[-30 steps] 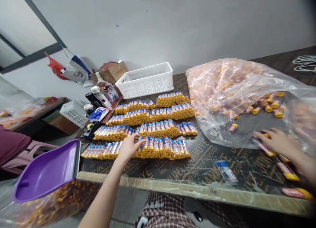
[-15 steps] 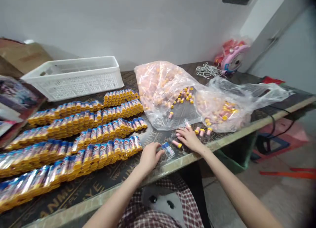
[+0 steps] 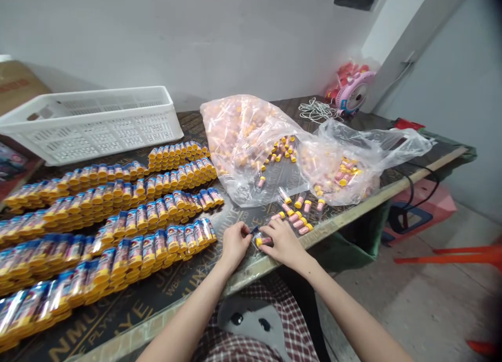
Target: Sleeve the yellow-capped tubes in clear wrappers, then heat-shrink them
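Near the table's front edge, my left hand [image 3: 234,245] pinches a small clear-and-blue plastic sleeve [image 3: 254,230] between thumb and fingertips. My right hand [image 3: 285,241] is closed around a small pink tube with a yellow cap [image 3: 263,241], its capped end pointing left toward the sleeve. The two hands almost meet; whether the tube is inside the sleeve I cannot tell. Just beyond my right hand lie several loose pink tubes [image 3: 300,222] with yellow caps. To the left, stacked rows of sleeved tubes [image 3: 147,252] with blue tops and yellow ends cover the table.
Clear plastic bags [image 3: 239,137] full of pink tubes lie behind the loose ones. A white plastic basket [image 3: 113,129] stands by the wall. Farther right are a coiled white cord [image 3: 317,111] and a pink fan [image 3: 355,94]. The wooden table edge [image 3: 329,227] runs in front.
My right hand has drawn back left from the loose tubes with one tube in it. My left hand has lifted the sleeve off the table. The camera view has shifted slightly.
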`<state>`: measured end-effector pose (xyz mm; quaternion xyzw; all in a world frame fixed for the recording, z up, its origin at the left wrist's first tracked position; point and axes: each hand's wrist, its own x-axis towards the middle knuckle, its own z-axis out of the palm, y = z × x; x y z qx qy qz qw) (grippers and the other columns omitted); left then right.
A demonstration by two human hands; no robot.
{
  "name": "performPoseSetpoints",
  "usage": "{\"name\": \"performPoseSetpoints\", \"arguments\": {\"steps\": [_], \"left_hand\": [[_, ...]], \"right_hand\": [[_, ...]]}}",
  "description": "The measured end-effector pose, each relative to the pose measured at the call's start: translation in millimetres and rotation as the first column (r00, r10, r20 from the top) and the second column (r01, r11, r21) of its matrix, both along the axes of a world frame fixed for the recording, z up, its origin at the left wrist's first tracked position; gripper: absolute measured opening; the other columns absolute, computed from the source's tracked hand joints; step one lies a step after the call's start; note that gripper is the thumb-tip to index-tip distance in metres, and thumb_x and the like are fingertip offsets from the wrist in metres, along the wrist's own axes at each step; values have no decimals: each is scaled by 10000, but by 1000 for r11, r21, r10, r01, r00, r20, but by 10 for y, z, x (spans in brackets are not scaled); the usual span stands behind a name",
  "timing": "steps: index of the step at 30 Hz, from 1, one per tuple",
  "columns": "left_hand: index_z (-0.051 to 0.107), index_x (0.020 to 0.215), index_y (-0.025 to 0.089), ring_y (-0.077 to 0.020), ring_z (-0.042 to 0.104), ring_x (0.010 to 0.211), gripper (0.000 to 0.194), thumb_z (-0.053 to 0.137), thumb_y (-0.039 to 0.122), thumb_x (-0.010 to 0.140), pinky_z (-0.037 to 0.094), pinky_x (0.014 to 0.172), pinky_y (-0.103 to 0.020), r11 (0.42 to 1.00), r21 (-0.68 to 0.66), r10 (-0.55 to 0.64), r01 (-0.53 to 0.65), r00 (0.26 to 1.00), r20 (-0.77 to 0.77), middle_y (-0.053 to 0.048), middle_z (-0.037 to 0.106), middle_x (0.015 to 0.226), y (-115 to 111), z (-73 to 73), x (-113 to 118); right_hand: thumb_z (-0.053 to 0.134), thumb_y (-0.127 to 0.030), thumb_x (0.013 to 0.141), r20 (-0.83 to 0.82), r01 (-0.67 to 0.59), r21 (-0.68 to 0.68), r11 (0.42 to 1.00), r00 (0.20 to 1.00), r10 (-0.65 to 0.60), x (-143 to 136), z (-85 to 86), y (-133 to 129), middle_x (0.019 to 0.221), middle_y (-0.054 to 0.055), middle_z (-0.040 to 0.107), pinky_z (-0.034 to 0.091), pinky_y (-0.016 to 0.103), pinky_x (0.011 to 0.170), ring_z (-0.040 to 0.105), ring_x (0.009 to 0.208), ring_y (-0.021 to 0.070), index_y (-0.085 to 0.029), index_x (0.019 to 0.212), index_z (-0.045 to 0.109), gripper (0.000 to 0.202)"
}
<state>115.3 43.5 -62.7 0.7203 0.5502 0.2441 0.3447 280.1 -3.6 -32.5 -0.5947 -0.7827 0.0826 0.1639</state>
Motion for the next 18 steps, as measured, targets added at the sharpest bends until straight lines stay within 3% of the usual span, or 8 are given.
{"name": "performPoseSetpoints", "arguments": {"steps": [3, 5, 8, 12, 18], "left_hand": [[571, 740, 162, -123, 548, 635, 90, 537, 102, 683, 391, 636, -225, 1000, -28, -7, 11, 988, 152, -1, 607, 684, -10, -19, 3], [582, 795, 163, -126, 565, 666, 132, 516, 99, 700, 402, 662, -231, 1000, -19, -13, 17, 983, 183, -13, 630, 738, -18, -8, 2], [599, 810, 170, -137, 559, 648, 90, 530, 173, 752, 387, 644, -245, 999, 4, -34, 34, 994, 99, -17, 636, 725, -29, 19, 4], [616, 782, 181, -156, 546, 694, 101, 552, 258, 795, 369, 657, -259, 994, 80, -72, 75, 996, -51, -26, 621, 736, -41, 24, 2], [602, 724, 171, -156, 520, 779, 45, 573, 138, 736, 373, 694, -262, 974, 224, -31, 39, 999, -38, -29, 573, 821, -38, -9, -7]], "right_hand": [[662, -217, 742, -15, -57, -41, 997, 998, 57, -30, -39, 11, 789, 42, 590, 439, 350, 744, 521, 843, 230, -209, 824, 639, 85], [638, -206, 761, -34, -48, -36, 998, 998, 47, 3, -34, 18, 798, 39, 592, 447, 336, 735, 525, 831, 217, -203, 824, 619, 66], [581, -198, 792, -190, 51, -8, 999, 980, -51, 67, 31, -13, 858, 43, 598, 461, 327, 735, 550, 826, 199, -188, 963, 576, 172], [477, -194, 858, -435, 168, -6, 986, 887, -153, 120, 114, -125, 1006, 55, 605, 468, 325, 793, 585, 863, 178, -208, 1214, 476, 356], [503, -201, 852, -528, 258, 113, 959, 834, -162, 106, 51, -286, 1022, 70, 633, 462, 364, 875, 581, 988, 210, -207, 1009, 610, 190]]}}
